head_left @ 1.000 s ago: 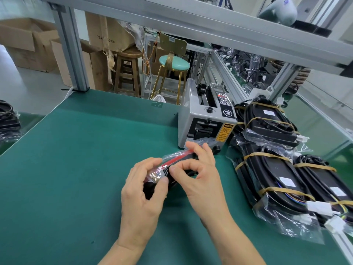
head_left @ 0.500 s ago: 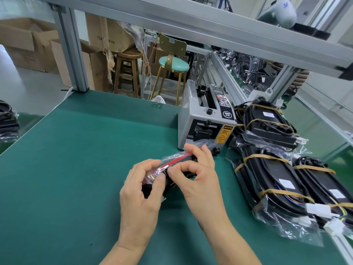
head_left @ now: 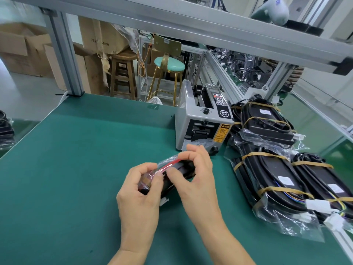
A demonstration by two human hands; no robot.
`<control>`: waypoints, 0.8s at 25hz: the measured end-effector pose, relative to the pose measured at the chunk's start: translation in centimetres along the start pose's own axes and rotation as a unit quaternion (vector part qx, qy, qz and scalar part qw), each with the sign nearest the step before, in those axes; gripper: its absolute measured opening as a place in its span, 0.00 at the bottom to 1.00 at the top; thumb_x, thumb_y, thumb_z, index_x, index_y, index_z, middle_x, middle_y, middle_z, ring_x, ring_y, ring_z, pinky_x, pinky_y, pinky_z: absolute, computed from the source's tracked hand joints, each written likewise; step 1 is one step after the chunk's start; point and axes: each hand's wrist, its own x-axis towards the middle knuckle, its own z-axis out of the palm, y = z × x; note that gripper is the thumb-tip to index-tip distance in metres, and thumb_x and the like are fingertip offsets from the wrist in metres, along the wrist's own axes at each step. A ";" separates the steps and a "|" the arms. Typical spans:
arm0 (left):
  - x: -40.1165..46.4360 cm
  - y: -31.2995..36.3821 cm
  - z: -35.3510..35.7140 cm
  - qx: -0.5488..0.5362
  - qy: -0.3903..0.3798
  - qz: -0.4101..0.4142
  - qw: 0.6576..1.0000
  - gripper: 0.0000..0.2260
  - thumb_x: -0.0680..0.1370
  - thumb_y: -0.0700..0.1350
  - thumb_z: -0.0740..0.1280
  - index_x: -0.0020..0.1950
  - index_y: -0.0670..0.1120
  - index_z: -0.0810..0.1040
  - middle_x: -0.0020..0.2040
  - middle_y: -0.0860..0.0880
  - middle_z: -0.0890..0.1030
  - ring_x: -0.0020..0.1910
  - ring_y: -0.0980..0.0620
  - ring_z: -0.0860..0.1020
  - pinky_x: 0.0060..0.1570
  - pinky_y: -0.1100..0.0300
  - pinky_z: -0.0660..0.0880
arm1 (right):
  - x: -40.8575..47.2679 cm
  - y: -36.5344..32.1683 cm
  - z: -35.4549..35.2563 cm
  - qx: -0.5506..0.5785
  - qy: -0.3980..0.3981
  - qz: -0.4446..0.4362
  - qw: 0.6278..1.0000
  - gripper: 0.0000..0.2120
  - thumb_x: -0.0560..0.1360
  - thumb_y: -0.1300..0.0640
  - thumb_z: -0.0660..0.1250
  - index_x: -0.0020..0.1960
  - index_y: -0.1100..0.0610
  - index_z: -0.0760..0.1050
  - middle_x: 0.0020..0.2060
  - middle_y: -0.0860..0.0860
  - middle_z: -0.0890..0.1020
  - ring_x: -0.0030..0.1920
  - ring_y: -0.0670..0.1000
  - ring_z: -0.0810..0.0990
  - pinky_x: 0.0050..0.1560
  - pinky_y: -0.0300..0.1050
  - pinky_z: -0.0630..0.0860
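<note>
Both hands (head_left: pixel 139 197) (head_left: pixel 196 180) pinch one bagged black part (head_left: pixel 183 168) — held between curled fingers (head_left: pixel 188 155).

Bagged part (head_left: pixel 184 167) on the mat (head_left: pixel 66 169), tape dispenser (head_left: pixel 200 127) just behind, banded bundles (head_left: pixel 277 178) right of both.

A green mat (head_left: pixel 76 169), a grey dispenser (head_left: pixel 186 129) with yellow label (head_left: pixel 221 133), tan-banded black bundles (head_left: pixel 271 176).

Green bench (head_left: pixel 76 150), wooden stool (head_left: pixel 123 73), cardboard boxes (head_left: pixel 23 52)
</note>
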 end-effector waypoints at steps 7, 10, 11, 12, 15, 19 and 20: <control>0.1 -0.1 -0.2 -0.044 -0.011 -0.018 0.999 0.06 0.76 0.43 0.69 0.46 0.55 0.81 0.43 0.50 0.81 0.40 0.50 0.78 0.34 0.69 0.74 | 0.2 0.8 0.6 0.002 -0.004 -0.008 1.000 0.10 0.74 0.59 0.69 0.47 0.45 0.72 0.63 0.33 0.68 0.72 0.32 0.49 0.75 0.55 0.42; 0.1 -0.1 -0.4 -0.022 -0.029 -0.001 0.999 0.08 0.72 0.44 0.74 0.47 0.56 0.80 0.43 0.53 0.81 0.39 0.57 0.78 0.35 0.72 0.73 | 0.1 1.3 0.3 -0.055 -0.032 -0.033 0.997 0.10 0.73 0.48 0.69 0.50 0.41 0.70 0.64 0.29 0.65 0.72 0.31 0.47 0.73 0.50 0.36; 0.1 -0.4 -0.6 -0.007 -0.035 0.012 0.999 0.11 0.72 0.41 0.74 0.47 0.56 0.79 0.43 0.55 0.81 0.39 0.58 0.77 0.36 0.74 0.73 | 0.3 1.3 0.2 -0.066 -0.033 -0.043 0.996 0.09 0.73 0.46 0.67 0.51 0.39 0.69 0.63 0.29 0.66 0.72 0.32 0.49 0.73 0.52 0.36; 0.2 -0.5 -0.8 0.021 -0.045 0.029 0.998 0.13 0.72 0.40 0.73 0.48 0.58 0.79 0.44 0.56 0.81 0.40 0.58 0.77 0.38 0.74 0.72 | 0.6 1.5 -0.1 -0.070 -0.021 -0.050 0.996 0.08 0.74 0.45 0.63 0.52 0.38 0.69 0.62 0.30 0.68 0.72 0.33 0.53 0.74 0.54 0.38; 1.3 -0.6 -1.8 0.053 -0.070 0.052 0.995 0.14 0.73 0.41 0.71 0.48 0.61 0.79 0.40 0.50 0.80 0.37 0.60 0.77 0.37 0.74 0.72 | 2.2 2.5 -2.6 -0.038 0.043 -0.039 0.998 0.15 0.72 0.50 0.62 0.57 0.35 0.69 0.65 0.35 0.68 0.70 0.38 0.63 0.74 0.57 0.53; 3.9 -0.3 -4.2 0.018 -0.135 0.045 0.990 0.10 0.70 0.44 0.69 0.47 0.58 0.83 0.41 0.50 0.84 0.36 0.63 0.78 0.41 0.74 0.74 | 3.9 4.1 -6.2 0.065 -0.155 0.055 0.984 0.36 0.66 0.52 0.69 0.70 0.38 0.62 0.69 0.35 0.67 0.69 0.31 0.62 0.71 0.38 0.60; 4.5 -0.3 -5.0 0.025 -0.146 0.045 0.988 0.10 0.69 0.46 0.69 0.48 0.58 0.83 0.43 0.51 0.84 0.39 0.61 0.79 0.45 0.72 0.75 | 4.1 4.4 -6.2 0.101 -0.196 0.066 0.973 0.34 0.66 0.54 0.70 0.70 0.42 0.64 0.67 0.37 0.72 0.67 0.32 0.67 0.67 0.35 0.64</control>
